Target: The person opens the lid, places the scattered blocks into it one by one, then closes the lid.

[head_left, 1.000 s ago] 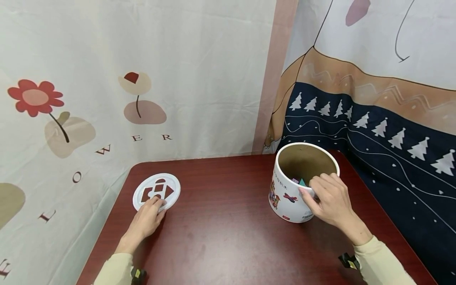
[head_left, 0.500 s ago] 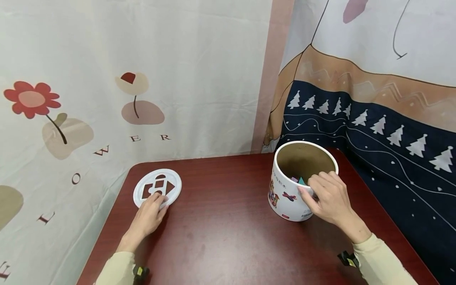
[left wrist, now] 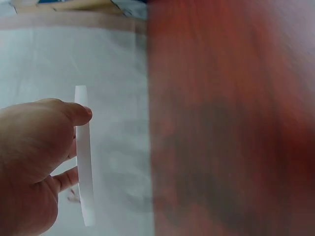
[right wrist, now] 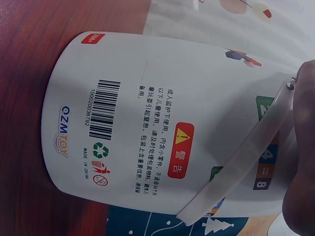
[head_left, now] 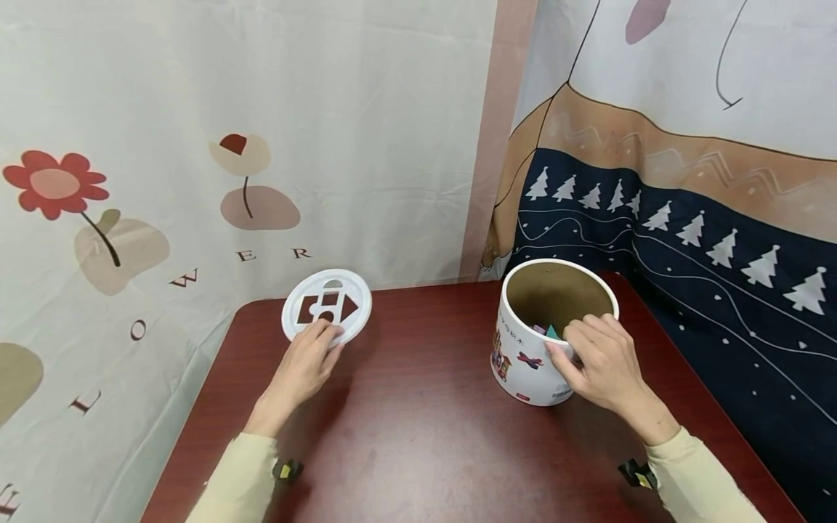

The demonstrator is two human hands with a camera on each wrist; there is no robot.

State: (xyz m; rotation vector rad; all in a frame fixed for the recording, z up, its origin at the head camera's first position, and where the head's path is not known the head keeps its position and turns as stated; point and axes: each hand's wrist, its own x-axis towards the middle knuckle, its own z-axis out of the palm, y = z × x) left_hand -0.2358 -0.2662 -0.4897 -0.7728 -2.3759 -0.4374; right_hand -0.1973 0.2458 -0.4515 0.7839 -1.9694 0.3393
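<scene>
A round white lid [head_left: 356,285] with cut-out shapes is pinched at its near edge by my left hand [head_left: 302,367]. In the left wrist view the lid [left wrist: 83,172] shows edge-on, raised above the table, with the thumb on one side and fingers on the other. To the right stands a white toy bucket [head_left: 523,363], upright, with a few coloured blocks [head_left: 552,333] low inside it. My right hand [head_left: 604,363] grips the bucket's near right rim, fingers over the edge. The right wrist view shows the bucket's printed side [right wrist: 133,123] and its hanging white strap handle [right wrist: 241,157].
Both things are over a dark red wooden table [head_left: 405,436] with rounded back corners. Behind it hangs a pale printed curtain [head_left: 373,145], and a navy curtain with white trees [head_left: 719,305] runs along the right edge.
My left hand has lifted the lid off the table and moved it to the right and away from me. The right hand and the bucket have stayed in place.
</scene>
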